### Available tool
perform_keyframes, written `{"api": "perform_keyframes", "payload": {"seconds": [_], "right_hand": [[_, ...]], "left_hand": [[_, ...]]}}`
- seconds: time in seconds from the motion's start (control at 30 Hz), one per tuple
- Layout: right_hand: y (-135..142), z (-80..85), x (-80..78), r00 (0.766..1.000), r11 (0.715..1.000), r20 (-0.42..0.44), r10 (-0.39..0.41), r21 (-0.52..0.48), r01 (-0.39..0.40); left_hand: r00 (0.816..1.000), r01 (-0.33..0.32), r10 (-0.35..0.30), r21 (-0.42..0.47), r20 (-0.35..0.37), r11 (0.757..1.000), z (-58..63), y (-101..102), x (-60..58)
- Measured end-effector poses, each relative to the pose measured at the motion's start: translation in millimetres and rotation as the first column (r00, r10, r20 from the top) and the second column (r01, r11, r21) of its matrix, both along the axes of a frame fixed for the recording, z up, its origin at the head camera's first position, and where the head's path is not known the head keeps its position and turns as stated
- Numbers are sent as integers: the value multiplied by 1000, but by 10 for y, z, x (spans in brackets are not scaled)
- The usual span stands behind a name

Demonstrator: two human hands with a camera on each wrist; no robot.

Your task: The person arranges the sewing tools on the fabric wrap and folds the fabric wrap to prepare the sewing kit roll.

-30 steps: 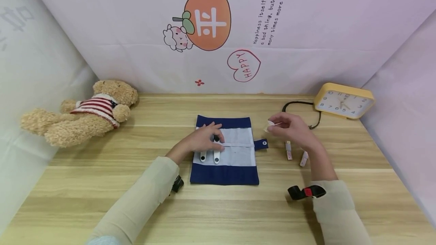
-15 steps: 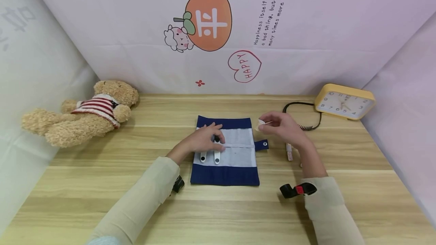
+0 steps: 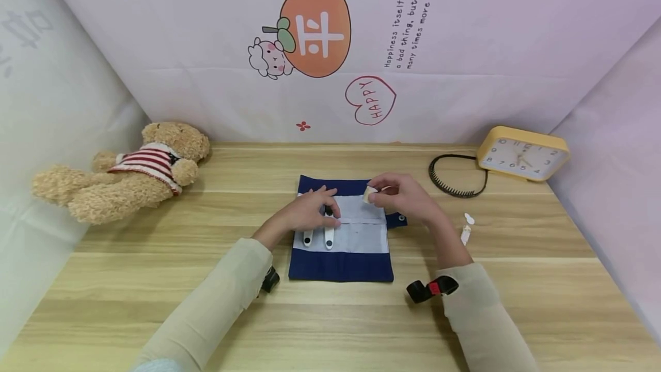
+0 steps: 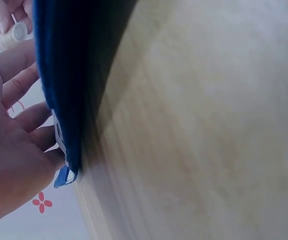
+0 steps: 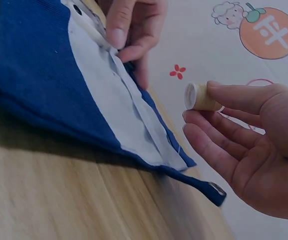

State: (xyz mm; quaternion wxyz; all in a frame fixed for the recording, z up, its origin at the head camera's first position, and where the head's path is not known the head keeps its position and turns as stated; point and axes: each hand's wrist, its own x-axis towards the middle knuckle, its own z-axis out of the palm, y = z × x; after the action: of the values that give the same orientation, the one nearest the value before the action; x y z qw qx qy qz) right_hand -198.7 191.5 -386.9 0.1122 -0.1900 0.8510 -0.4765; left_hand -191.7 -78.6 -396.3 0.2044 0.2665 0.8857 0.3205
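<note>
My right hand (image 3: 408, 197) pinches a small spool of cream thread (image 5: 203, 97) between thumb and fingers. It holds the spool above the upper right part of an unrolled navy-and-white fabric pouch (image 3: 341, 266). My left hand (image 3: 312, 211) rests on the pouch's left half, fingers spread and relaxed, in the head view. Beneath and beside that hand, two slim white tools with dark round dots, a left one (image 3: 308, 239) and a right one (image 3: 329, 239), sit in the pouch; their upper parts are partly hidden. A snap strap (image 3: 396, 220) sticks out at the pouch's right edge, partly behind my right hand.
Small white pieces (image 3: 466, 235) lie on the table right of my right forearm. Farther back are a yellow clock (image 3: 524, 154) and a black, partly coiled loop (image 3: 454, 188). A teddy bear (image 3: 139, 171) lies at the left. A printed white cloth stands behind.
My right hand has moved left with the thread spool, from beside the pouch to over its upper right part. The left hand has stayed in place.
</note>
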Motion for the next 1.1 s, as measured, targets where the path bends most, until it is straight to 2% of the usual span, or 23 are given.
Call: {"api": "perform_keyframes", "payload": {"seconds": [0.3, 0.67, 0.9, 1.1], "right_hand": [[-224, -44, -11, 998, 997, 18, 67, -29, -66], [-367, -109, -15, 990, 991, 58, 131, -29, -129], [-414, -120, -28, 988, 991, 76, 134, -27, -132], [-448, -99, -26, 991, 992, 60, 123, 24, -125]], "left_hand": [[998, -23, 23, -10, -51, 1000, -30, 34, -25], [997, -29, 29, -8, -67, 1000, 7, 78, -5], [997, -24, 24, 3, -75, 1000, 17, 89, 14], [998, -29, 31, 33, -49, 999, 27, 81, 27]]}}
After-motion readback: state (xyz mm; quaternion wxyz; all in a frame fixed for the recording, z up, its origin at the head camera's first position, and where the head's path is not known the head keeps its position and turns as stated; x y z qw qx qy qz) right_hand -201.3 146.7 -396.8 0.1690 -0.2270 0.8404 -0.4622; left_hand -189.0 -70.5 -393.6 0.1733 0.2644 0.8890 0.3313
